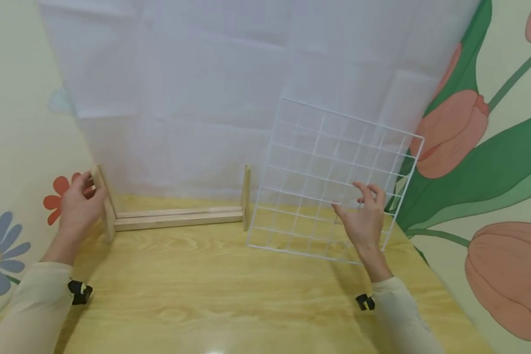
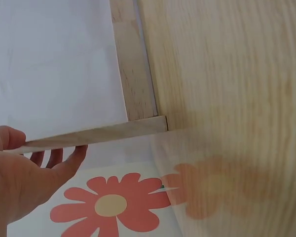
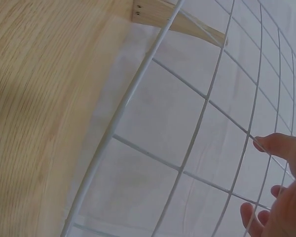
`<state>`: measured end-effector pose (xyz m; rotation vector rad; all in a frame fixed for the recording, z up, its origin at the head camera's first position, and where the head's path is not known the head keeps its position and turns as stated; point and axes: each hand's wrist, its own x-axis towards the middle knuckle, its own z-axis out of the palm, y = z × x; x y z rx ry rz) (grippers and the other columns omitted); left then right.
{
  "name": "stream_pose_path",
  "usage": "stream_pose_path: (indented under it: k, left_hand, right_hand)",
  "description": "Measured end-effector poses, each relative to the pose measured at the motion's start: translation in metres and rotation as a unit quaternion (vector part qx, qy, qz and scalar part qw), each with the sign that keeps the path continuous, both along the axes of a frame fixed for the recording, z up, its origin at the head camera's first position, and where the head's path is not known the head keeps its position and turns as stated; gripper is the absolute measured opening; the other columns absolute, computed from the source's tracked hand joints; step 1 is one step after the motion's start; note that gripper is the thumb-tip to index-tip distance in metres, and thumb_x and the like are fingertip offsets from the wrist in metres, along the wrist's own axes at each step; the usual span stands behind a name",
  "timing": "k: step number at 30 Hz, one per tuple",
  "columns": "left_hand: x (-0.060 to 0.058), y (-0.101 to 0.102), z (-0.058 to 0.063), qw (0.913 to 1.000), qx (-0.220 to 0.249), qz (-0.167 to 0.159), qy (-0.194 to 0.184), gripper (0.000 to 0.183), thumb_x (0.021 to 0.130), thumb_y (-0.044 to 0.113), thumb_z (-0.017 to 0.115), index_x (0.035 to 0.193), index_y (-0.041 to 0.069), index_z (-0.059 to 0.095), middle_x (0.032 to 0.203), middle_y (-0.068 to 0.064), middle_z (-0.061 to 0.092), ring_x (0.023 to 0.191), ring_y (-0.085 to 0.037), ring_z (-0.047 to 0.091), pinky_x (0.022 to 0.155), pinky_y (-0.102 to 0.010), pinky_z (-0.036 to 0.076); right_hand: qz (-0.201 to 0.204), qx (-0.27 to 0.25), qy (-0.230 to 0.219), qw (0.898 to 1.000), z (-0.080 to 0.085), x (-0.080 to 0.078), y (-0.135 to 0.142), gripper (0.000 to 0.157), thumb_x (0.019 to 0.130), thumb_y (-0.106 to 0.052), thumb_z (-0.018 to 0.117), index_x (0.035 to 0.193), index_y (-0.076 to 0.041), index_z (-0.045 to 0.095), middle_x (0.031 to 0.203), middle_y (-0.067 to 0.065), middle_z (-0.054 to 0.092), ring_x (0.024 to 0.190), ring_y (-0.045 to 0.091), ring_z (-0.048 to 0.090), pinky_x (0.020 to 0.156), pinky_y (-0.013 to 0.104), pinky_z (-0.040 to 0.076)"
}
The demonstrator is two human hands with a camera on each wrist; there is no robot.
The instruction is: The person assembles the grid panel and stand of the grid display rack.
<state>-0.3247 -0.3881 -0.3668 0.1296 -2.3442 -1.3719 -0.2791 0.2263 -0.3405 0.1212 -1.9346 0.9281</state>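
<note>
A light wooden stand (image 1: 177,220) with two uprights joined by a low crossbar is at the back left of the table. My left hand (image 1: 79,206) pinches its left upright near the top, thumb on one side and fingers on the other, as the left wrist view shows on the wooden upright (image 2: 98,135). To the right of the stand, my right hand (image 1: 365,221) holds a white wire grid panel (image 1: 352,118) up at a tilt. In the right wrist view the thumb and curled fingers (image 3: 254,224) are at the wires of the grid (image 3: 207,98).
The wood-grain tabletop (image 1: 203,285) reaches back to a creased white sheet (image 1: 203,73). Walls with painted flowers, such as a tulip (image 1: 456,132), stand close on both sides. Small black devices (image 1: 79,292) are at the wrists.
</note>
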Motion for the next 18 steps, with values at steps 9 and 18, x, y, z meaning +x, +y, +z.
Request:
stream_pose_path:
  k: [9,18]
  left_hand:
    - [0.008,-0.006,0.002,0.9999,-0.014,0.003,0.007,0.066,0.104,0.033,0.049,0.163,0.018,0.024,0.163,-0.015,0.03,0.142,-0.044,0.035,0.107,-0.049,0.042]
    - [0.008,0.009,0.003,0.9996,-0.006,-0.019,0.019,0.067,0.104,0.031,0.049,0.162,0.01,0.024,0.161,-0.021,0.03,0.139,-0.048,0.036,0.104,-0.061,0.039]
  right_hand:
    - [0.006,0.007,0.008,1.0,-0.002,-0.004,-0.007,0.065,0.064,-0.01,0.097,0.122,-0.004,0.069,0.122,0.02,0.048,0.09,0.031,0.057,0.072,0.038,0.046]
    - [-0.001,0.015,0.014,1.0,0.007,-0.001,0.005,0.065,0.065,-0.01,0.098,0.123,-0.003,0.069,0.123,0.023,0.048,0.088,0.03,0.056,0.07,0.039,0.046]
